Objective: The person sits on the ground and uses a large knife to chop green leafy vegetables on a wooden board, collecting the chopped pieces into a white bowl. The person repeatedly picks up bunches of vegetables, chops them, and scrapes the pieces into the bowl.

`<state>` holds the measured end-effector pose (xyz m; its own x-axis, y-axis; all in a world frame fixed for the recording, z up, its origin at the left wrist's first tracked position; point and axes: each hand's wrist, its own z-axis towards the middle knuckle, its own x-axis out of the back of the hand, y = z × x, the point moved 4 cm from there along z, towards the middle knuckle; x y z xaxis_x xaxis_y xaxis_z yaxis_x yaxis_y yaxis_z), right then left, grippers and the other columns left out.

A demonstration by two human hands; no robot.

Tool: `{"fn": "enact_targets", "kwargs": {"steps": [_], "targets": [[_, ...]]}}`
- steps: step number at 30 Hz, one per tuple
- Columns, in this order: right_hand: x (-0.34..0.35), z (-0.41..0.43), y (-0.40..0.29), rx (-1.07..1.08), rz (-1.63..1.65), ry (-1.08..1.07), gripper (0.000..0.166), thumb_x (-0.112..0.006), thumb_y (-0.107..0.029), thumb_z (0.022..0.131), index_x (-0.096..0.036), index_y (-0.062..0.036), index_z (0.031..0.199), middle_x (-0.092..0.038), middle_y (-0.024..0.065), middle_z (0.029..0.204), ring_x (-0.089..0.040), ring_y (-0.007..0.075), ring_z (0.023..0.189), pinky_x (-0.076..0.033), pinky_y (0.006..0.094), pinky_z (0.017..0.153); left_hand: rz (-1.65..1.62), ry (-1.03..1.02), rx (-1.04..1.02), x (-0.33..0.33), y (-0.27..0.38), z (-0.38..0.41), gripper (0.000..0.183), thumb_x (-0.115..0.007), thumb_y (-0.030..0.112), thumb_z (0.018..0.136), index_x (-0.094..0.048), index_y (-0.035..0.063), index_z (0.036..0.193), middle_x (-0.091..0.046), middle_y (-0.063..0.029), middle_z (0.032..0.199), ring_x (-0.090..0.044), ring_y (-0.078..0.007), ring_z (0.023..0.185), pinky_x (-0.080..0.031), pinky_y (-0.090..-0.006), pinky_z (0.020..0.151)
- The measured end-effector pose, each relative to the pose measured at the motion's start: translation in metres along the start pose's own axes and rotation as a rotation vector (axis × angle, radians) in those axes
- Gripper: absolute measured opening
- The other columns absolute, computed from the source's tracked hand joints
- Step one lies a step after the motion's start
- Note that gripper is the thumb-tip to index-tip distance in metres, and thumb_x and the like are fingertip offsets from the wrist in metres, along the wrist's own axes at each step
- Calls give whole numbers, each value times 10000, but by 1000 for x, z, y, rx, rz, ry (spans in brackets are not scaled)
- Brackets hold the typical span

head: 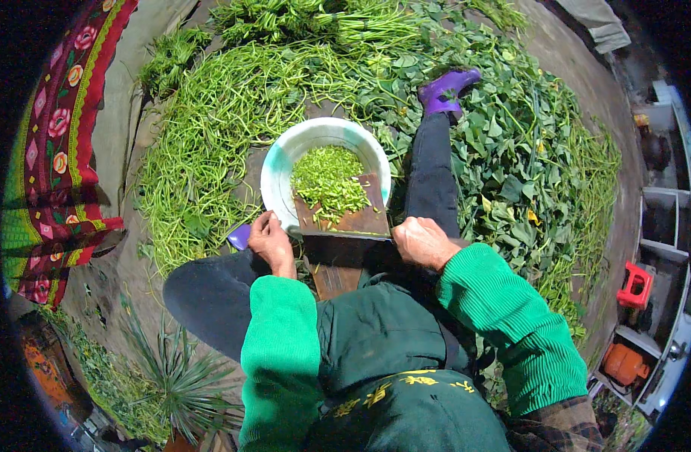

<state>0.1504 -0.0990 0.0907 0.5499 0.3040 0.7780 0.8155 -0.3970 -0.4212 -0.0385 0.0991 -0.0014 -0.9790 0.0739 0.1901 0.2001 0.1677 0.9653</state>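
A wooden chopping board (373, 195) reaches from in front of my lap into a white and green basin (270, 169). Chopped green stems (329, 169) lie in the basin and on the board's far part. My right hand (424, 242) is closed around the handle end of a wide, dark-bladed cleaver (345, 248), which lies crosswise over the board. At the basin's near left rim is my left hand (272, 240), fingers bent and thumb raised beside the blade's far end. Whether it grips the rim or the blade tip cannot be told.
Long green stems (210, 135) are heaped at the left and beyond the basin, with tied bundles (373, 28) at the back. Leafy vines (509, 147) cover the ground around my purple boot (448, 93). A red plastic stool (635, 285) stands far right; a spiky plant (178, 373) grows lower left.
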Motion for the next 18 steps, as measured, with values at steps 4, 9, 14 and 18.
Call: {"fn": "enact_targets", "kwargs": {"steps": [4, 9, 14, 18], "targets": [[18, 18, 6, 100, -183, -73, 105, -577, -121, 621, -567, -34, 679, -592, 162, 687, -599, 320, 659, -487, 399, 586, 64, -13, 147, 3, -8, 2, 130, -546, 13, 792, -559, -46, 907, -597, -86, 811, -569, -146, 719, -462, -251, 636], [41, 56, 12, 82, -261, -21, 94, -550, -95, 646, -555, -14, 694, -580, 167, 639, -602, 310, 634, -487, 407, 572, 32, -23, 176, -1, 3, 0, 122, -543, 22, 801, -561, -42, 903, -588, -81, 793, -563, -140, 708, -459, -242, 635], [50, 78, 14, 162, -269, 130, 176, -555, -94, 678, -585, -17, 832, -567, 170, 594, -586, 321, 574, -469, 410, 513, 43, 19, 163, 8, 3, 1, 111, -544, 35, 804, -568, -36, 886, -589, -67, 793, -554, -125, 686, -458, -247, 631], [58, 74, 13, 68, -235, 185, 86, -548, -74, 661, -558, -2, 707, -567, 190, 613, -580, 342, 586, -454, 425, 521, 219, -402, 65, 1, 38, -43, 105, -584, 74, 752, -591, 19, 840, -591, -33, 728, -527, -107, 631, -438, -251, 583]]}}
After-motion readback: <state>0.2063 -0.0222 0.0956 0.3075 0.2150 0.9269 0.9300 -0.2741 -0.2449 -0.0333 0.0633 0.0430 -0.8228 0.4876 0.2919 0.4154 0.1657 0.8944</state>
